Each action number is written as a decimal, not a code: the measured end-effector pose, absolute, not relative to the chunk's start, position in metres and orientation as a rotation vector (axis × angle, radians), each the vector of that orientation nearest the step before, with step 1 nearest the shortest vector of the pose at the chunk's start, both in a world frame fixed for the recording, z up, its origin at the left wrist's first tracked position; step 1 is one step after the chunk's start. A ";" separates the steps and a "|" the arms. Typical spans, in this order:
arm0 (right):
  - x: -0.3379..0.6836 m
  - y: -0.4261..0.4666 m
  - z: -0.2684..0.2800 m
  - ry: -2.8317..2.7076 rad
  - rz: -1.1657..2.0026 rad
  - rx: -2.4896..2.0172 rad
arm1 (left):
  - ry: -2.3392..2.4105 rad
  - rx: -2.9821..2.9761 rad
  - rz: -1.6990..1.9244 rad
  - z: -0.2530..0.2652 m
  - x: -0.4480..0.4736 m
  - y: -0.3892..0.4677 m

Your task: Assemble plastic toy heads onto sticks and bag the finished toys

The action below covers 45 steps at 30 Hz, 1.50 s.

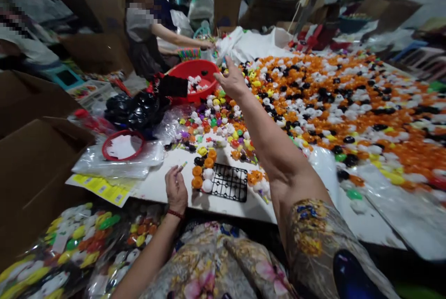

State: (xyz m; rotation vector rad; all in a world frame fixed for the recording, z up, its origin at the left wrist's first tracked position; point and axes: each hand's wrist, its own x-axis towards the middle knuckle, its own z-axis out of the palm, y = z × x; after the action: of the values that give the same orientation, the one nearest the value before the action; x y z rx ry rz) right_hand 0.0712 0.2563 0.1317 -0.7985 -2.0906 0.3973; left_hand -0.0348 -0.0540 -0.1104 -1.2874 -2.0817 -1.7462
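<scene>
My left hand [176, 190] is low over the white table, fingers closed on a small thin stick with a pale, coloured tip [183, 165]; its exact kind is too small to tell. Right of it lies a black plastic grid [230, 183], with orange and white round pieces [197, 182] along its left side and orange pieces [255, 177] along its right. My right hand [232, 81] stretches far forward beside a red basin [209, 69], above small mixed-colour pieces. Its fingers are apart, and nothing shows in them.
A large heap of orange, white and black plastic pieces [334, 99] covers the right of the table. Left are a small red basket [123, 145], black plastic bags [135, 108] and a cardboard box [38, 159]. Bags of pieces [80, 238] lie below. A person [142, 34] works across the table.
</scene>
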 end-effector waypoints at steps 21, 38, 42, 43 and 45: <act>0.259 -0.024 -0.040 -2.502 0.186 -1.982 | -2.055 -1.324 -1.775 -0.102 -0.034 -0.049; 0.169 -0.029 -0.080 -1.794 1.314 -1.098 | -1.399 -2.136 -1.191 -0.047 -0.011 -0.095; 0.161 -0.028 -0.081 -2.026 1.133 -1.096 | -1.366 -2.339 -1.077 -0.042 -0.016 -0.085; 0.161 -0.027 -0.080 -2.077 1.103 -1.108 | -1.370 -2.368 -1.068 -0.043 -0.017 -0.082; 0.163 -0.026 -0.078 -2.180 1.056 -1.124 | -1.376 -2.400 -1.073 -0.045 -0.018 -0.078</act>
State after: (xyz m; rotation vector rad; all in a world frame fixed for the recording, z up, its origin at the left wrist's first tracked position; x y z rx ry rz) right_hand 0.1629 -0.0255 -0.0777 -1.1243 -2.1802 1.0563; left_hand -0.0181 -0.0776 -0.0447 -2.3998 -1.3761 -1.0734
